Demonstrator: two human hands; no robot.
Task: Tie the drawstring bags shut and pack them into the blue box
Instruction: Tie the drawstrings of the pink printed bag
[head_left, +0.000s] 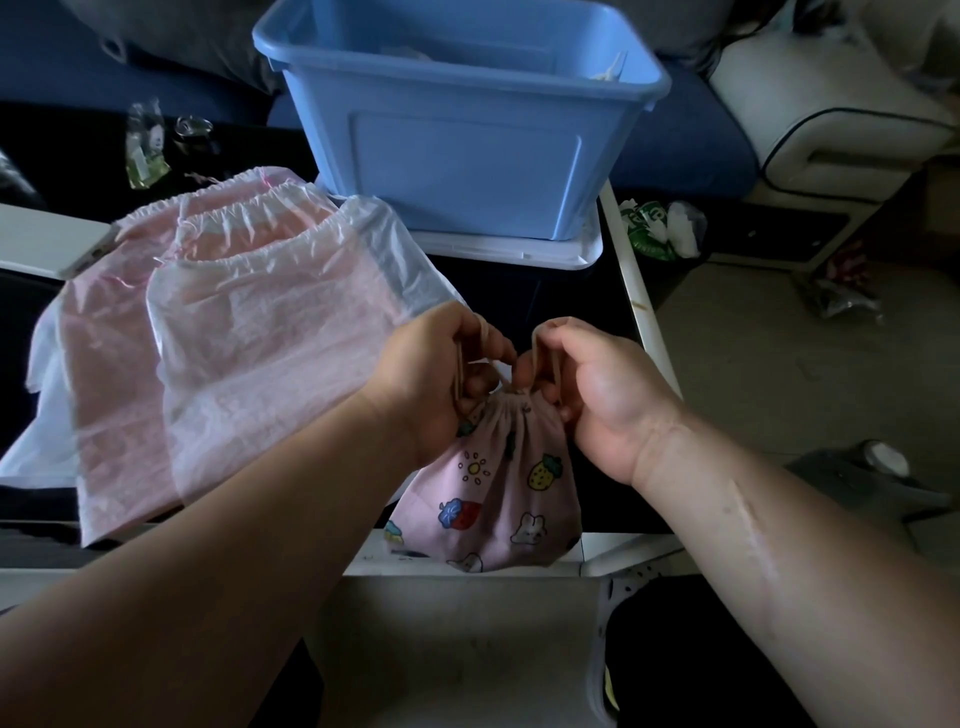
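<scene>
Both hands, the left hand (431, 371) and right hand (597, 384), grip the cord (543, 338) of a pink printed bag (498, 493) (its mouth gathered), fingers curled, near the blue box (457, 135).

Box (462, 119) behind pouch (493, 483); bags (218, 322) left.
</scene>
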